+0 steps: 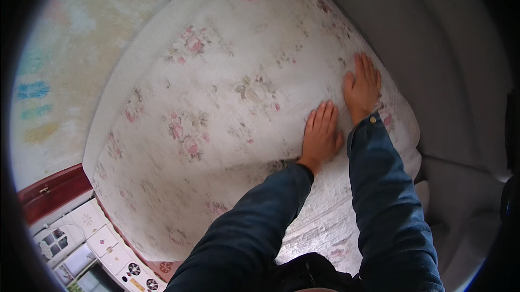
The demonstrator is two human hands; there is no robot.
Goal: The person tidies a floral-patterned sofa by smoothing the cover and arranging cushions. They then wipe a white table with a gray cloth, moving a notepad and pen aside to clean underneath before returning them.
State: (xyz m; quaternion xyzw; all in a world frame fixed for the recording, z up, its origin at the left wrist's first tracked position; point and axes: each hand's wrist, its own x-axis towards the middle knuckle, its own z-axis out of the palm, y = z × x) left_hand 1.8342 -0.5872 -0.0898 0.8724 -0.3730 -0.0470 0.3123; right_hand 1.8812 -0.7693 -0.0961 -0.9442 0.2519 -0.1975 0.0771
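Observation:
A large pale fabric cover with pink rose clusters (227, 89) spreads across the middle of the head view. Flat on it rests my left hand (322, 133), its fingers pointing away from me and its palm against the cloth. My right hand (362, 85) lies farther off and to the right, near the cover's right edge, palm down with the fingers slightly spread. Neither hand grips anything. Soft folds run through the fabric near my forearms, and its lower part shines brightly between my sleeves.
Grey upholstery (430, 89) borders the cover on the right. At the upper left is a mottled, colour-marked surface (93, 28). Dark red wood trim (57, 192) and a white decorated cabinet (103, 239) stand at the lower left.

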